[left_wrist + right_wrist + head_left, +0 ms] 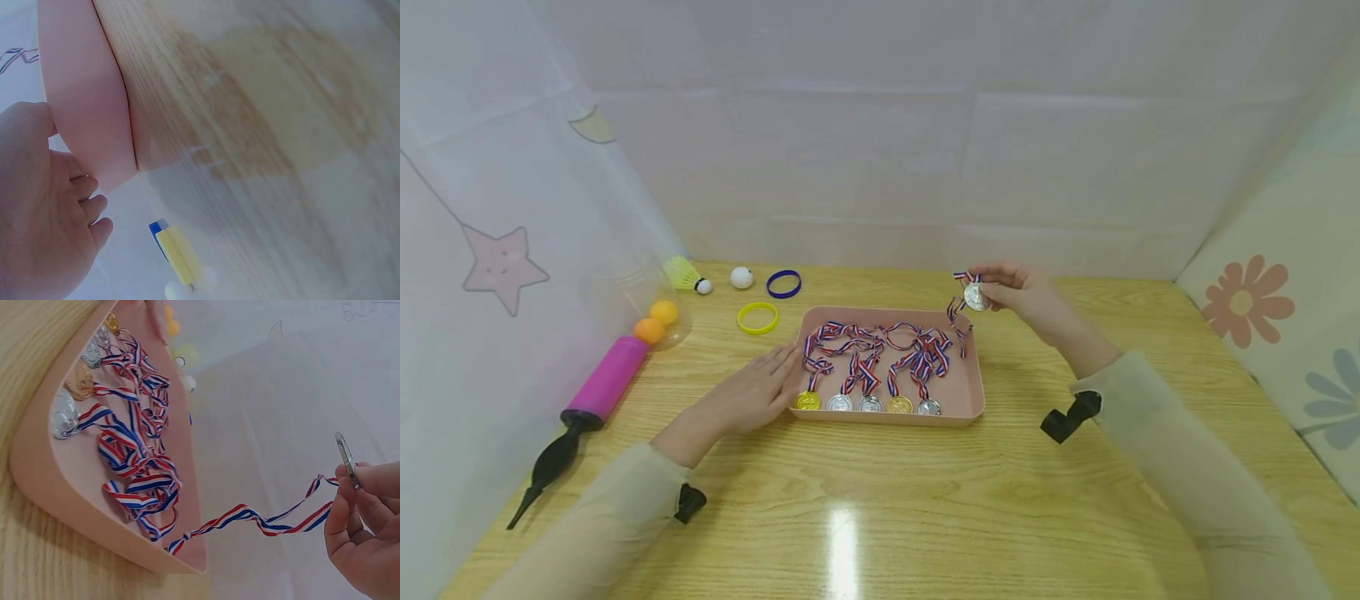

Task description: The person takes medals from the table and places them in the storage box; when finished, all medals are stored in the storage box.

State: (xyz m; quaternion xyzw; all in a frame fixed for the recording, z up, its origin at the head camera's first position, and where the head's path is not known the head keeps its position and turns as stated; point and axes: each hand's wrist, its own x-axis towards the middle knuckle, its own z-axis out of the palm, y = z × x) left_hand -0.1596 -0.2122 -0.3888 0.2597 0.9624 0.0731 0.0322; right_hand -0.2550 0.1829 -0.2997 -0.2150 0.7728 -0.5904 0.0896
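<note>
A pink tray [976,392] sits mid-table with several gold and silver medals [869,404] lined along its near edge, their striped ribbons [880,346] tangled inside. My right hand [1011,287] is raised above the tray's far right corner and pinches a silver medal [974,297] by its rim; the medal [346,459] shows edge-on, and its ribbon [262,519] trails down into the tray [44,475]. My left hand [758,390] lies flat with straight fingers against the tray's left side [87,106].
On the left of the wooden table lie a pink and black pump [587,404], a clear jar [632,292] with orange balls [657,321], a yellow shuttlecock [685,273], a white ball [742,277], a blue ring [783,284] and a yellow ring [757,317]. Cloth walls surround the table.
</note>
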